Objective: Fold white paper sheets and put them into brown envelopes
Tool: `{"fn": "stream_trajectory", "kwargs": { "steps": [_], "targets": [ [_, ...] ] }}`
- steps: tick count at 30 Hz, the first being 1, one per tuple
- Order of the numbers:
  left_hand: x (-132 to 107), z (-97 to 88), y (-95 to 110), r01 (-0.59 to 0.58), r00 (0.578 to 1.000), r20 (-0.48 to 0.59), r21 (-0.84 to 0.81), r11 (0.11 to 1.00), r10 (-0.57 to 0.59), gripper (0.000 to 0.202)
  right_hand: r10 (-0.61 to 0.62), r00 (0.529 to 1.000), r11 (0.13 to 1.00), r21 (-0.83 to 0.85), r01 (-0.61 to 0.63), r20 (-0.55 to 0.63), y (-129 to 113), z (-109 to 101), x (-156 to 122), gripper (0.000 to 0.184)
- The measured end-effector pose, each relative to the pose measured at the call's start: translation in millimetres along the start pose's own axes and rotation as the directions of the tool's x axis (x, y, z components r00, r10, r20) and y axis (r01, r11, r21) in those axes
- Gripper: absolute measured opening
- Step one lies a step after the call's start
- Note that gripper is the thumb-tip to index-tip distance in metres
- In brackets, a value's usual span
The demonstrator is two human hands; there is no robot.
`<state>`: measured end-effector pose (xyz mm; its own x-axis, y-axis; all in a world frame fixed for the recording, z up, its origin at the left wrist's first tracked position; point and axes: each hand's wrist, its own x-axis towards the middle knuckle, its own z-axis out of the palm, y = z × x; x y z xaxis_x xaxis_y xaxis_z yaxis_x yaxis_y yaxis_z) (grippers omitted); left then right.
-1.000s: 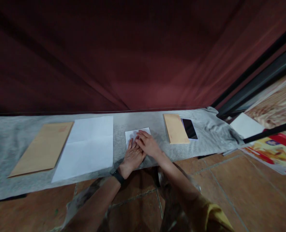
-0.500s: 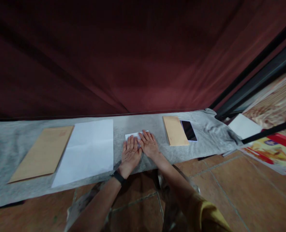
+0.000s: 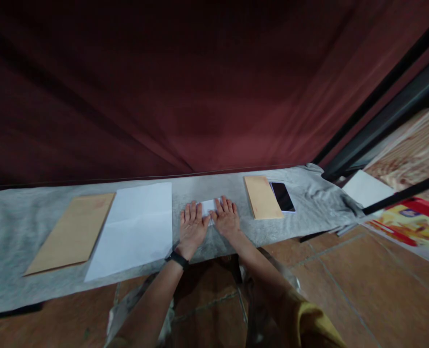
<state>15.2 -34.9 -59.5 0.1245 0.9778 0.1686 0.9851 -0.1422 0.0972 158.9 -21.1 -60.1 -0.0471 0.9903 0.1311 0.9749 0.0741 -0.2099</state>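
A small folded white paper (image 3: 209, 206) lies on the grey cloth in front of me, partly covered by both hands. My left hand (image 3: 192, 229) rests flat on its left side, fingers stretched out and pointing away from me. On the right side of the paper, my right hand (image 3: 227, 217) lies palm down with its fingers extended. The thumbs are close to each other over the near part of the paper. Between the hands the middle of the paper shows. A dark band (image 3: 178, 260) is round my left wrist.
Left of my hands lie large white sheets (image 3: 138, 227) and a big brown envelope (image 3: 72, 229). To the right are smaller brown envelopes (image 3: 264, 198) and a phone (image 3: 283, 197). Grey cloth (image 3: 316, 212) covers the narrow table; a dark red curtain (image 3: 214, 106) hangs behind it.
My hands have moved apart along the folded paper, the left one leftward and the right one slightly rightward. More of the paper's middle now shows between them.
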Motion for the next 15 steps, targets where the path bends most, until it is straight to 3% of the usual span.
{"fn": "stream_trajectory", "kwargs": {
  "steps": [15],
  "targets": [
    [-2.1, -2.3, 1.9, 0.0, 1.0, -0.016, 0.056, 0.998, 0.001, 0.064, 0.029, 1.0, 0.998, 0.064, -0.029, -0.003, -2.4, 0.0, -1.1, 0.058]
  ]
}}
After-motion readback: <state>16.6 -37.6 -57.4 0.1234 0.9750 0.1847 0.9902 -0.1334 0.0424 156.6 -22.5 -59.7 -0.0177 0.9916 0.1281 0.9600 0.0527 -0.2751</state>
